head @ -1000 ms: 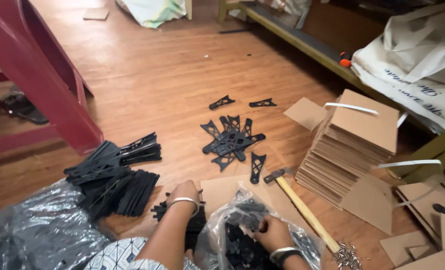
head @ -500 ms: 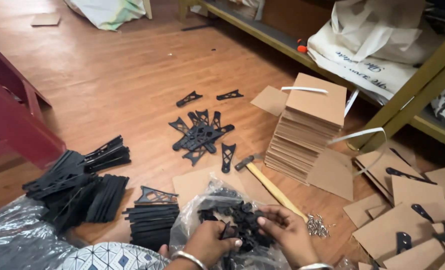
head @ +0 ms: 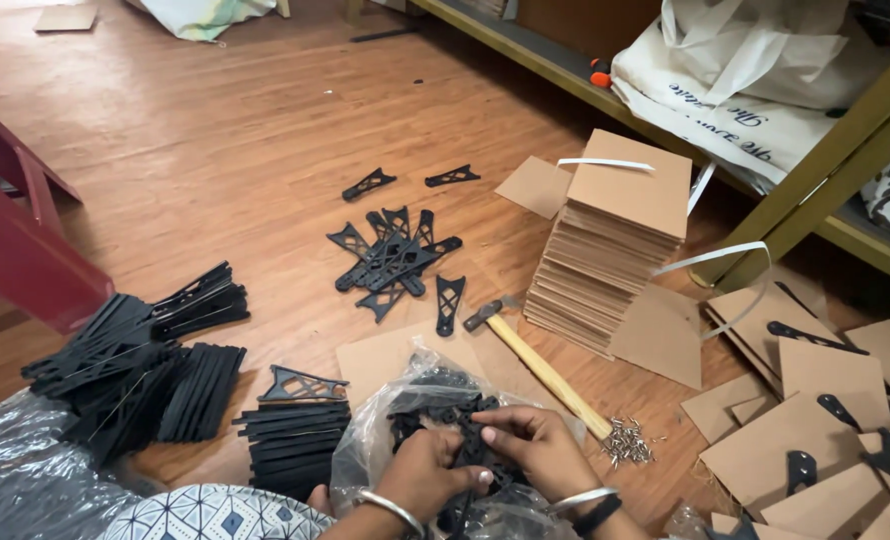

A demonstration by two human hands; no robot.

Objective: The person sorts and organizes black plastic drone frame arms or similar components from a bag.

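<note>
Both my hands are inside a clear plastic bag (head: 385,440) on the wooden floor, pulling at a tangle of black bracket pieces (head: 435,415). My left hand (head: 430,475) grips the black pieces from below. My right hand (head: 535,450) pinches the same clump from the right. A neat pile of stacked black brackets (head: 290,430) lies just left of the bag. A hammer with a wooden handle (head: 540,365) lies to the right of the bag, with a small heap of nails (head: 627,440) at its end.
Loose black brackets (head: 395,260) are scattered further out. A tall stack of brown cardboard sheets (head: 615,240) stands at the right, with cardboard pieces bearing brackets (head: 825,430) beyond. More black stacks (head: 135,370) and a red stool (head: 15,240) are at the left. A shelf (head: 845,150) holds white bags.
The view has shifted so the floor items sit further right and nearer. Both hands have come together inside the bag and taken hold of the black pieces.
</note>
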